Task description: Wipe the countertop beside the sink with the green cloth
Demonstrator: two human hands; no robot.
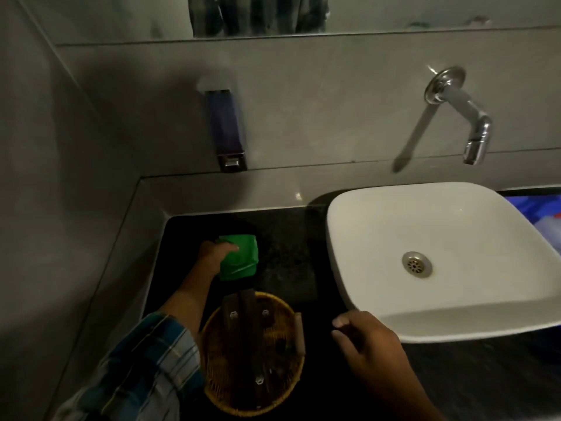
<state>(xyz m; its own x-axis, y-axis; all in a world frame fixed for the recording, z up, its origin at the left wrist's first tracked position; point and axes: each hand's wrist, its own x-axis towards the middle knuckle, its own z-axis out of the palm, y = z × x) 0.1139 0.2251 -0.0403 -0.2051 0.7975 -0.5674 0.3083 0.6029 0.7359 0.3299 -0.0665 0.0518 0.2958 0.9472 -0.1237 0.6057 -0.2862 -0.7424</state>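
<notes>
left hand (214, 253) grip clamped on green cloth (239, 256) | right hand (364, 338) grip loosely curled, empty | basket (212, 344) crowds countertop (285, 253)

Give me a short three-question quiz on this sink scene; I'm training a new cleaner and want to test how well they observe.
1. True or false: the green cloth lies inside the white sink.
2. Which hand presses on the cloth? A) left B) right C) both
3. Fill in: the woven ______ stands on the countertop nearer the person than the cloth.

Key:
1. False. The cloth is on the dark countertop, left of the sink.
2. A. The left hand is on the cloth; the right hand holds nothing, near the sink's front corner.
3. basket.
</notes>
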